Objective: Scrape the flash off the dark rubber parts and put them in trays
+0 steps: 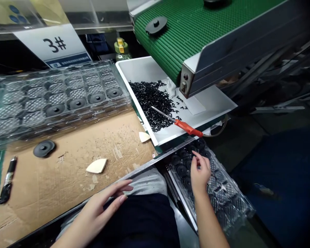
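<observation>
My left hand hovers over my lap by the table's front edge, fingers apart and nothing in it. On the right, my right hand is over a clear plastic tray partly filled with black discs, its thumb and index finger nearly together; whether something small is between them cannot be made out. A single black disc lies on the cardboard. Another clear tray at the back left holds several black discs in its front row.
A white bin holds many small black parts, with a red-handled screwdriver across its rim. A green conveyor overhangs it. Cream wedges and a marker lie on the cardboard.
</observation>
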Demonstrator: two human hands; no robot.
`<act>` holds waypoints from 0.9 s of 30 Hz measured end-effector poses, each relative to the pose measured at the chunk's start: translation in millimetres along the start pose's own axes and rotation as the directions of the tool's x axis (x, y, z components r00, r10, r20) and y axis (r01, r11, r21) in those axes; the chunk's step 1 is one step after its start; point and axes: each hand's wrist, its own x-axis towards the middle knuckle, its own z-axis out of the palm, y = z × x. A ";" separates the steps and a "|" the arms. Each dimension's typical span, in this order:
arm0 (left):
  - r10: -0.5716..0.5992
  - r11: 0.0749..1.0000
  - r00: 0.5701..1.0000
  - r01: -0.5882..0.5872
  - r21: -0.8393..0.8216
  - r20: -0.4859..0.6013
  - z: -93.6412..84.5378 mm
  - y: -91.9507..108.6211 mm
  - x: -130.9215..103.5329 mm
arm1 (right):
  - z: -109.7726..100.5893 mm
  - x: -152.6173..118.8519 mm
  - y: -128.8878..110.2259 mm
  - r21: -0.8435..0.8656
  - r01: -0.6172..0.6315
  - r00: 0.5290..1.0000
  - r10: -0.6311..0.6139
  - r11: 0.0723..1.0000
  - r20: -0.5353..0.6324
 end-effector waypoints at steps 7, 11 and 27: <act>0.059 0.994 0.997 -0.063 -0.084 -0.053 -4.9 -14.7 -18.9 | 25.4 -2.0 -134.2 0.145 0.543 0.840 -0.535 0.827 -0.088; 0.048 0.984 0.971 -0.086 -0.154 -0.236 -17.9 -36.7 -30.3 | 56.0 -1.5 -137.1 0.080 0.628 0.769 -0.603 0.774 -0.209; -0.168 0.964 0.636 -0.055 -0.262 -0.753 -68.5 -154.5 -37.4 | 11.6 3.3 -191.8 -0.115 0.639 0.752 -0.649 0.761 -0.117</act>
